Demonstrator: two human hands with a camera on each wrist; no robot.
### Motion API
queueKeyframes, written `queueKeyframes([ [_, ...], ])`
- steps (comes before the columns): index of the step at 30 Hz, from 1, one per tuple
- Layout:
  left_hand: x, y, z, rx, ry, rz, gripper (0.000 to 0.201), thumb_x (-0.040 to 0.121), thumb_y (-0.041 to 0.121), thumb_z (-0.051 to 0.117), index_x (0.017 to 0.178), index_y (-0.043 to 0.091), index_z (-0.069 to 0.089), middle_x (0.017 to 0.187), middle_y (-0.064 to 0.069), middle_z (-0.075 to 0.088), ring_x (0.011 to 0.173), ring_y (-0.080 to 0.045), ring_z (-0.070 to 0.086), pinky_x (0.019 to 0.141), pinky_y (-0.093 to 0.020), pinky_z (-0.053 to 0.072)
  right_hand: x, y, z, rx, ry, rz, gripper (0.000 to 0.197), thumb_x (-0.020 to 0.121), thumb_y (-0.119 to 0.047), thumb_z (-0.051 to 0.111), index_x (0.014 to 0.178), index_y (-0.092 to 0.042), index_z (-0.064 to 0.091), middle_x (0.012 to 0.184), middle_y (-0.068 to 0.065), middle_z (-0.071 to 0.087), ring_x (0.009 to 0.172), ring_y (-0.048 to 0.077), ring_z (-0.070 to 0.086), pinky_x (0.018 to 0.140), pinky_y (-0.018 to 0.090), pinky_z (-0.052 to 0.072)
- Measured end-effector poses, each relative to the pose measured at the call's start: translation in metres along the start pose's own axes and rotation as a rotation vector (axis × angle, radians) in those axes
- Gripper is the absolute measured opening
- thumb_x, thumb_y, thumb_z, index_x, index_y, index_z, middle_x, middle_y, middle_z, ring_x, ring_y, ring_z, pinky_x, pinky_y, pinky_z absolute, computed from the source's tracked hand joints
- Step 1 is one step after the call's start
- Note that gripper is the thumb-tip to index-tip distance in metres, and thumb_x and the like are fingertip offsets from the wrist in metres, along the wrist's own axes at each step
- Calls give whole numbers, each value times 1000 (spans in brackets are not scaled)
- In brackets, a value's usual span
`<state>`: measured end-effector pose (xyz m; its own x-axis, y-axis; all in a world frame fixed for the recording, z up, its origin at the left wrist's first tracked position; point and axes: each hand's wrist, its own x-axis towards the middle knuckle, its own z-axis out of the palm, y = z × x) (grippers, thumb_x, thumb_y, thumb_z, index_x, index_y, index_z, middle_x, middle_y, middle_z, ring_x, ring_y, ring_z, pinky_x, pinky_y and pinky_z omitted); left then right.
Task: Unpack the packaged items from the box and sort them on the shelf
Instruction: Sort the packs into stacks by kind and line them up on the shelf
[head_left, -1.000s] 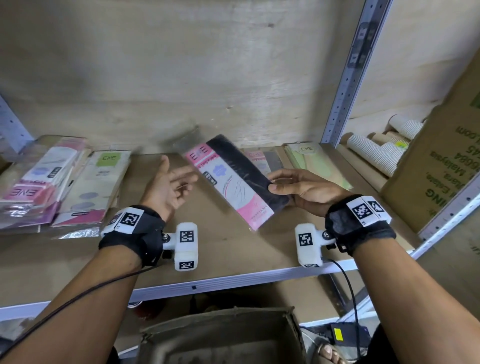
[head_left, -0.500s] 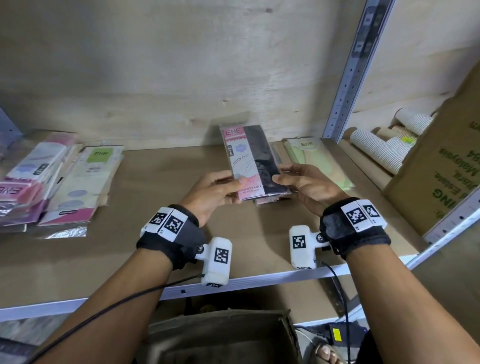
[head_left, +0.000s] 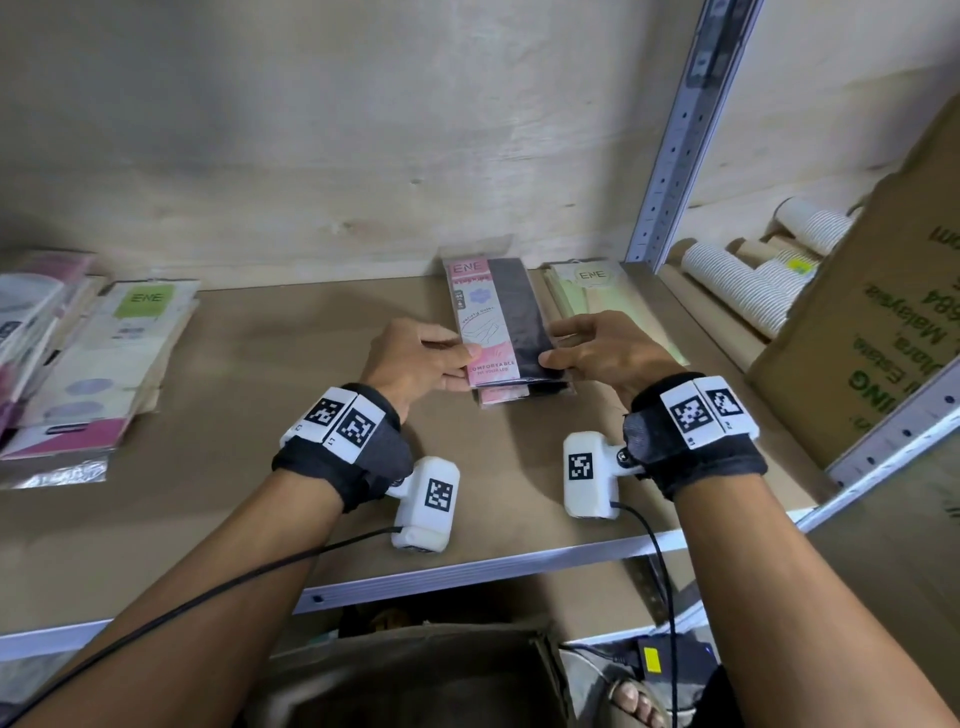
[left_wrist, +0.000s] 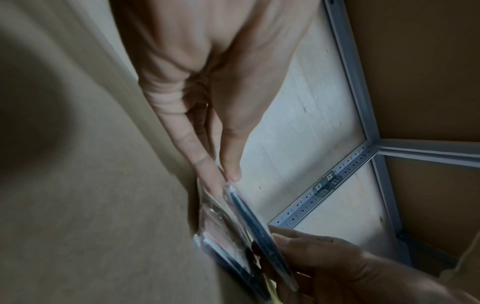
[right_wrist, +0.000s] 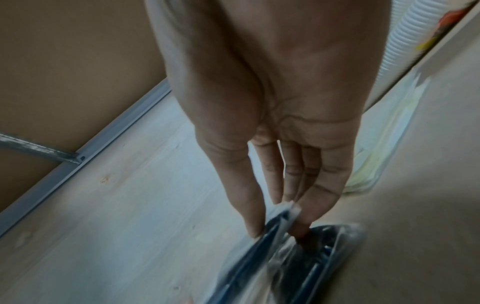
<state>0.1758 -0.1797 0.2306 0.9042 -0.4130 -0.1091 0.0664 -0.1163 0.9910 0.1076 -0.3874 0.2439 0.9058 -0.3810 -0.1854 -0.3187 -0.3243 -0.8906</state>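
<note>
A pink and black packet (head_left: 498, 322) lies lengthwise on the brown shelf board (head_left: 260, 467), on top of a like packet whose end pokes out below it. My left hand (head_left: 431, 358) pinches its left edge, thumb on top. My right hand (head_left: 587, 345) pinches its right edge. In the left wrist view the packet (left_wrist: 249, 218) sits edge-on between thumb and fingers; the right wrist view shows the packet (right_wrist: 283, 214) pinched the same way. The open cardboard box (head_left: 415, 675) stands below the shelf's front rail.
A pale green packet (head_left: 587, 291) lies just right of the held one. More packets (head_left: 104, 358) are stacked at the shelf's left end. A grey metal upright (head_left: 680, 135) bounds the bay on the right; beyond it lie paper cup stacks (head_left: 737, 286) and a large carton (head_left: 872, 322).
The packet has swung from a slant to lie straight on the stack at the back. My left hand came over from the left and took hold of its left edge.
</note>
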Motion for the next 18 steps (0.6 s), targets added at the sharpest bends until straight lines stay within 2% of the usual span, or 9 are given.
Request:
queueKeyframes([
  [1,1,0,0,1,-17,-21,34,87,-2,70,119,-13,62,95,-18,73,65,-15,74,57,-22,59,1,1,0,-21,11,3,53,75,-8,83,125,-5,63,92,1,66,105,28,67,101,44,52],
  [4,2,-1,1,23,-76,-90,42,88,-7,67,128,-14,55,112,-25,68,78,-21,72,60,-23,61,3,3,-1,-75,42,18,53,74,-9,84,123,-7,65,91,-2,66,103,24,66,102,40,51],
  [6,3,-1,1,31,-98,-105,45,88,-7,67,130,-13,53,117,-26,66,82,-22,72,62,-23,61,3,4,-2,-105,49,21,53,74,-11,84,123,-7,64,94,-1,66,102,22,66,101,36,51],
  [8,3,-2,1,30,-98,-110,47,87,-6,68,132,-12,53,118,-25,67,82,-22,72,62,-23,61,2,3,-2,-137,52,21,54,73,-12,85,123,-8,64,99,1,68,102,21,66,99,33,51],
  [11,4,-4,1,20,-108,-122,49,87,-5,69,133,-11,52,120,-23,66,85,-23,72,64,-25,62,2,4,-2,-170,50,23,55,73,-14,85,123,-8,64,108,5,69,105,23,66,101,37,51],
  [15,5,-5,1,5,-120,-129,49,88,-2,70,133,-10,54,120,-21,67,86,-21,73,64,-24,61,3,5,-2,-187,43,38,57,73,-15,85,125,-8,63,114,6,69,107,24,65,102,39,51],
  [18,5,-5,1,-5,-106,-133,50,86,-3,71,133,-10,53,118,-22,68,80,-19,74,62,-24,60,3,5,-2,-190,41,45,59,73,-15,85,127,-7,62,115,7,68,108,24,65,103,39,51],
])
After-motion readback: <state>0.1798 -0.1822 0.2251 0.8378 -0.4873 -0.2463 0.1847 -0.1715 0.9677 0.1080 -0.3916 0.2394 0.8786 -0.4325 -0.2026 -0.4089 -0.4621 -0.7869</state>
